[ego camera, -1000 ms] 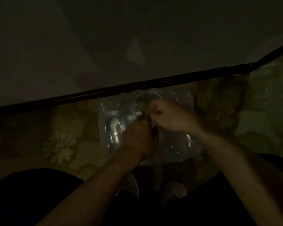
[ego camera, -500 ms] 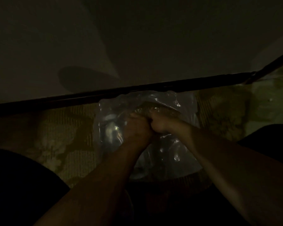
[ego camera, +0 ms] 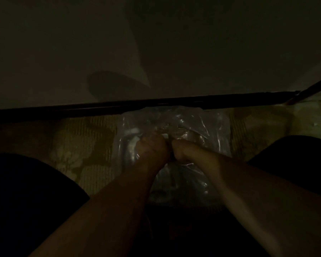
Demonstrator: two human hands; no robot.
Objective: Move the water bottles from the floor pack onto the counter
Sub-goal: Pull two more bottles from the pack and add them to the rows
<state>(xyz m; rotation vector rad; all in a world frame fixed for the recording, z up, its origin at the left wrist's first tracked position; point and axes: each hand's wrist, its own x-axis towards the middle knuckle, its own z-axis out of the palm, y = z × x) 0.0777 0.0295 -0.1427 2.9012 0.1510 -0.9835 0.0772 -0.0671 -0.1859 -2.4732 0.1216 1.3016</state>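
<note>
A pack of water bottles point(ego camera: 208, 130) in clear shrink-wrap stands on the floor against the dark baseboard, in dim light. A white bottle cap point(ego camera: 132, 130) shows through the plastic at the pack's left. My left hand point(ego camera: 152, 149) and my right hand point(ego camera: 182, 151) are side by side on top of the pack, both with fingers curled, gripping the plastic wrap at its middle. The bottles under my hands are hidden.
The floor point(ego camera: 85, 145) has a yellowish flower pattern. A dark baseboard point(ego camera: 156, 104) runs along the pale wall point(ego camera: 174, 43) just behind the pack. My dark-clothed knees point(ego camera: 26, 191) flank the pack on the left and right.
My right hand has come down and closer to my left hand, so both now meet on the wrap. The view has tilted level and moved nearer the pack.
</note>
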